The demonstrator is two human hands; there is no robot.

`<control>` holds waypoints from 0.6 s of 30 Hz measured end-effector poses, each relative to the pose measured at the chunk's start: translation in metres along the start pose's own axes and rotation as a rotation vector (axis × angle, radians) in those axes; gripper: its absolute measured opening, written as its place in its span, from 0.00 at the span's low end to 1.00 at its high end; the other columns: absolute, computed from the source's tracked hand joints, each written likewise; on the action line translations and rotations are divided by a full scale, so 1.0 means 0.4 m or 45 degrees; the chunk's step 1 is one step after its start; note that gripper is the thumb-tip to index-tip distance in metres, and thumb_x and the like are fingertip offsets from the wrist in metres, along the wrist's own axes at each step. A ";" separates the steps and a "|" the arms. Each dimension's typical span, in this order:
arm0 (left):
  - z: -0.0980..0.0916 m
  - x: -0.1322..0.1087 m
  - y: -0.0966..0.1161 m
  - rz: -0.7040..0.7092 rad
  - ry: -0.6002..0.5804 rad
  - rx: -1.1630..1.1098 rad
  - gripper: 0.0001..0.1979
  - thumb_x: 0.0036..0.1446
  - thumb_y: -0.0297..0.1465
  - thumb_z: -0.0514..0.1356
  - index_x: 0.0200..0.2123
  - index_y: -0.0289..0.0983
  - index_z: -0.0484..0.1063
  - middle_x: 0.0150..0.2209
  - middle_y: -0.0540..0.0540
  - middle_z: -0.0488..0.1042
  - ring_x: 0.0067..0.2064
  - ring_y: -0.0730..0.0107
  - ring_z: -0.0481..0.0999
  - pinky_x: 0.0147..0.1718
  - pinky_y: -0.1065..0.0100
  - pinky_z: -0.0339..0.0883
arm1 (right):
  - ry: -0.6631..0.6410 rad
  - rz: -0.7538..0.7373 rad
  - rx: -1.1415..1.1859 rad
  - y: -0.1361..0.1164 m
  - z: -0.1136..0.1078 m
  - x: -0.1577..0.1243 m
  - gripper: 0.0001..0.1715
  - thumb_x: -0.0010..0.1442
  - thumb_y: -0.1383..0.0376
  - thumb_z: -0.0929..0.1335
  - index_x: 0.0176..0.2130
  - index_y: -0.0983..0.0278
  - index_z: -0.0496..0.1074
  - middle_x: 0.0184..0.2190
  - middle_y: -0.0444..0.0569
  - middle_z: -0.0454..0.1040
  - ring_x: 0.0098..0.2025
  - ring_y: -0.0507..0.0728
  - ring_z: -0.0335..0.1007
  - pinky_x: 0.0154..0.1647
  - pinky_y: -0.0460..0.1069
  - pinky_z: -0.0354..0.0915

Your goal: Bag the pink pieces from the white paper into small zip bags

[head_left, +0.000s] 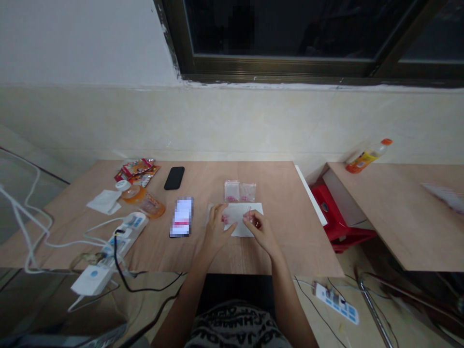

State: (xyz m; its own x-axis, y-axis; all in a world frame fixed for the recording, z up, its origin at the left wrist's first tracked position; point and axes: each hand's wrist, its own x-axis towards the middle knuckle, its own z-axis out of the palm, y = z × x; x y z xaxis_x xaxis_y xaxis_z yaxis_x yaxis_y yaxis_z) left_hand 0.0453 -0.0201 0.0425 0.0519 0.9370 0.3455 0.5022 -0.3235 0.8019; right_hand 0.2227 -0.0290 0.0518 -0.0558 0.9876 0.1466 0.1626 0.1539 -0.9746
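A sheet of white paper lies on the wooden table, with both my hands over it. My left hand rests at the paper's left side, thumb stretched away from the fingers. Small pink pieces lie beside its fingertips, too small to name. At the right side of the paper, my right hand has its thumb and fingers brought together by a thin pinkish-red line; what they hold is not clear. Just beyond the paper lie two small clear plastic bags, a left bag and a right bag, each with pink bits at the bottom.
Left of my hands lie a lit phone, a black phone, an orange drink bottle, snack packets, tissue and a power strip with cables. A red stool stands between this table and another.
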 end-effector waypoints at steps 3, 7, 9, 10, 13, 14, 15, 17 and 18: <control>-0.001 0.002 0.006 -0.016 -0.002 -0.068 0.28 0.49 0.27 0.65 0.54 0.42 0.63 0.53 0.43 0.64 0.51 0.62 0.69 0.43 0.64 0.70 | 0.001 0.030 0.138 0.005 0.006 0.005 0.14 0.60 0.54 0.68 0.31 0.62 0.72 0.26 0.42 0.67 0.27 0.50 0.58 0.28 0.46 0.54; -0.002 0.005 0.015 -0.133 -0.026 -0.240 0.32 0.45 0.27 0.67 0.54 0.41 0.63 0.52 0.43 0.65 0.46 0.64 0.71 0.39 0.66 0.69 | -0.007 0.136 0.317 0.009 0.011 0.008 0.18 0.59 0.50 0.67 0.32 0.62 0.73 0.23 0.41 0.62 0.26 0.50 0.56 0.25 0.45 0.51; -0.005 0.006 0.023 -0.232 -0.047 -0.336 0.34 0.44 0.27 0.67 0.55 0.42 0.62 0.54 0.43 0.66 0.45 0.65 0.71 0.38 0.67 0.69 | -0.017 0.213 0.389 0.018 0.016 0.009 0.20 0.58 0.48 0.68 0.34 0.62 0.74 0.22 0.40 0.59 0.23 0.49 0.52 0.23 0.45 0.48; -0.007 0.007 0.028 -0.282 -0.069 -0.394 0.35 0.43 0.27 0.67 0.56 0.43 0.61 0.54 0.44 0.65 0.44 0.66 0.72 0.38 0.68 0.69 | -0.015 0.246 0.428 0.025 0.019 0.010 0.20 0.57 0.48 0.68 0.34 0.62 0.75 0.21 0.39 0.58 0.22 0.49 0.50 0.22 0.45 0.47; -0.016 0.008 0.045 -0.401 -0.169 -0.642 0.41 0.42 0.26 0.67 0.60 0.48 0.56 0.57 0.45 0.64 0.45 0.68 0.73 0.38 0.69 0.69 | 0.033 0.324 0.552 0.050 0.030 0.012 0.20 0.56 0.48 0.69 0.35 0.63 0.75 0.19 0.37 0.55 0.20 0.48 0.46 0.20 0.45 0.43; -0.020 0.009 0.051 -0.425 -0.198 -0.725 0.44 0.42 0.26 0.67 0.61 0.49 0.55 0.58 0.45 0.63 0.46 0.68 0.73 0.39 0.69 0.70 | 0.057 0.348 0.591 0.057 0.034 0.013 0.21 0.55 0.48 0.69 0.35 0.63 0.75 0.19 0.37 0.54 0.19 0.47 0.45 0.19 0.45 0.42; -0.025 0.009 0.057 -0.443 -0.218 -0.793 0.45 0.41 0.26 0.68 0.62 0.50 0.53 0.58 0.45 0.63 0.47 0.67 0.73 0.40 0.68 0.70 | 0.079 0.368 0.630 0.063 0.038 0.014 0.21 0.55 0.48 0.69 0.36 0.63 0.76 0.18 0.36 0.54 0.19 0.47 0.44 0.19 0.44 0.41; -0.036 0.009 0.070 -0.472 -0.234 -0.871 0.47 0.41 0.26 0.69 0.63 0.52 0.53 0.60 0.44 0.62 0.52 0.64 0.71 0.43 0.66 0.70 | 0.135 0.398 0.714 0.071 0.046 0.014 0.20 0.54 0.49 0.70 0.35 0.63 0.76 0.18 0.36 0.55 0.18 0.47 0.44 0.18 0.44 0.40; -0.042 0.009 0.076 -0.485 -0.239 -0.890 0.47 0.42 0.27 0.69 0.63 0.52 0.53 0.61 0.44 0.61 0.54 0.62 0.70 0.45 0.66 0.70 | 0.168 0.411 0.760 0.072 0.050 0.015 0.19 0.54 0.50 0.70 0.35 0.63 0.76 0.19 0.37 0.56 0.18 0.46 0.44 0.18 0.44 0.40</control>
State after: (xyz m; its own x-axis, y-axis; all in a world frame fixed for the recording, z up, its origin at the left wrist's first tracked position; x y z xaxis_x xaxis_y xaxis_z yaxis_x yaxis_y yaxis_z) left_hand 0.0461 -0.0285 0.0762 0.1614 0.9856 -0.0500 -0.1367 0.0725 0.9880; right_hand 0.2075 -0.0194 0.0211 0.0308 0.9824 -0.1841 -0.4216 -0.1542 -0.8936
